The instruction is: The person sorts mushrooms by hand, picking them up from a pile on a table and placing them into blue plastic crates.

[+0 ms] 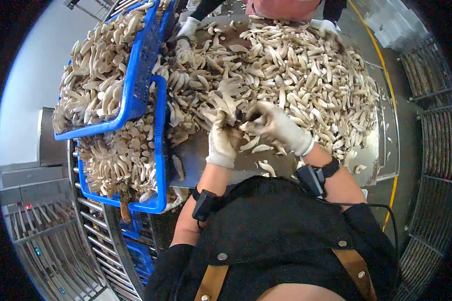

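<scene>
**Tech 1:** Steel table [196, 155] carried a wide heap of pale oyster mushrooms [306, 75]. What did each hand do?

**Tech 2:** Both wore white knit gloves. The left hand [223, 141] was closed around a mushroom cluster [225, 108] at the near edge of the heap. The right hand [275, 124] met it from the right, fingers pinched on the same cluster; whether it gripped a tool could not be told.

**Tech 1:** Surroundings?

**Tech 2:** Two blue crates [159, 150] full of mushrooms stood stacked at the left, the upper one tilted. Loose pieces [266, 166] lay on the bare steel just below the hands. Across the table, a co-worker's gloved hand [188, 27] rested on the heap.
</scene>
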Demonstrator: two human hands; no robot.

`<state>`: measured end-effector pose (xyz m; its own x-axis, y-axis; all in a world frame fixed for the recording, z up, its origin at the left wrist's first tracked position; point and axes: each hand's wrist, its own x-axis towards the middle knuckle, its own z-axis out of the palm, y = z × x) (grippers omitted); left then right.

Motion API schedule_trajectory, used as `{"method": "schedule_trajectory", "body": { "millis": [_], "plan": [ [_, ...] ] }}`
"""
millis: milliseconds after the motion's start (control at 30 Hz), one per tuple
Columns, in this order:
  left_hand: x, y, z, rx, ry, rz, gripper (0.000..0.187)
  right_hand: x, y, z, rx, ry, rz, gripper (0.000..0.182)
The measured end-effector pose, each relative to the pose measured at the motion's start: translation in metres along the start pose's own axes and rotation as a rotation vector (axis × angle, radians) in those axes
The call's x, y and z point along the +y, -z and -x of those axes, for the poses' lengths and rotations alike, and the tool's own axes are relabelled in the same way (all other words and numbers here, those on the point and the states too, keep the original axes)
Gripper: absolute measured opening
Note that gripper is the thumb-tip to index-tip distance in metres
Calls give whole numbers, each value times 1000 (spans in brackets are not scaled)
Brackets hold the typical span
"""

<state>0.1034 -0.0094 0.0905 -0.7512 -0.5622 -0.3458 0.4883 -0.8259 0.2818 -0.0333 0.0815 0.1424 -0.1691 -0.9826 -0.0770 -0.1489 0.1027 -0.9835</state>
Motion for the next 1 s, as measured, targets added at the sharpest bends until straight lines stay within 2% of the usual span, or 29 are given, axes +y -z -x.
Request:
{"method": "schedule_trajectory", "body": {
  "millis": [67,100,133,167,200,267,300,333,400,467,533,567,600,667,700,733,767,800,833,867,900,933,967,1000],
  "plan": [
    [0,1,4,-31,4,-157,33,-5,9,-2,106,-223,-371,43],
    [-3,2,7,-48,13,-237,32,2,12,-8,232,73,-20,49],
    [-8,2,11,-67,27,-316,32,10,9,-11,229,49,63,51],
    [-16,1,15,-65,-73,-409,31,16,4,-15,226,25,147,53],
    [-14,-4,14,6,-21,-378,30,18,3,-17,220,4,232,55],
    [-1,-15,9,151,70,-317,28,17,1,-11,258,-85,121,60],
    [-5,0,2,183,-68,-389,26,16,0,-11,291,-110,150,61],
    [5,-48,27,217,130,-510,33,17,-1,-11,319,-136,180,62],
    [-15,-53,34,211,-72,-703,38,63,-12,-19,338,-34,-1,57],
    [-17,-9,10,-26,-128,-570,43,50,-7,-17,329,-5,99,53],
    [-20,-15,6,156,-254,-456,34,13,-6,-7,282,-33,129,49],
    [-16,-12,-4,191,-198,-353,32,4,-8,-3,253,-51,145,48],
    [-11,-24,2,242,-207,-509,30,10,-16,-9,287,164,273,43],
    [-12,-13,-9,113,-242,-505,28,13,-8,-6,134,-7,275,45],
    [-5,-20,-5,94,-237,-590,29,27,-8,-14,299,112,165,48],
    [4,-25,-1,77,-232,-672,31,30,0,-16,267,24,-62,52],
    [10,-20,1,60,-177,-888,34,33,7,-17,257,-69,-288,57],
    [9,-5,-8,-36,-262,-998,35,2,-1,-13,227,-127,-728,55],
    [9,-12,-10,-125,-357,-1098,36,11,6,-14,246,-138,-487,54],
    [12,-21,-6,-37,-224,-885,32,21,15,-17,254,-141,-243,54],
    [18,-51,6,71,-119,-657,27,2,18,-9,260,-132,-191,43],
    [25,-20,-16,159,-175,-685,24,5,14,-8,267,-138,-380,45],
    [16,14,-21,-31,-180,-884,25,5,1,-10,232,-126,-565,46],
    [13,8,-14,-58,-176,-925,28,5,-12,-12,200,-113,-750,48]
  ]
}}
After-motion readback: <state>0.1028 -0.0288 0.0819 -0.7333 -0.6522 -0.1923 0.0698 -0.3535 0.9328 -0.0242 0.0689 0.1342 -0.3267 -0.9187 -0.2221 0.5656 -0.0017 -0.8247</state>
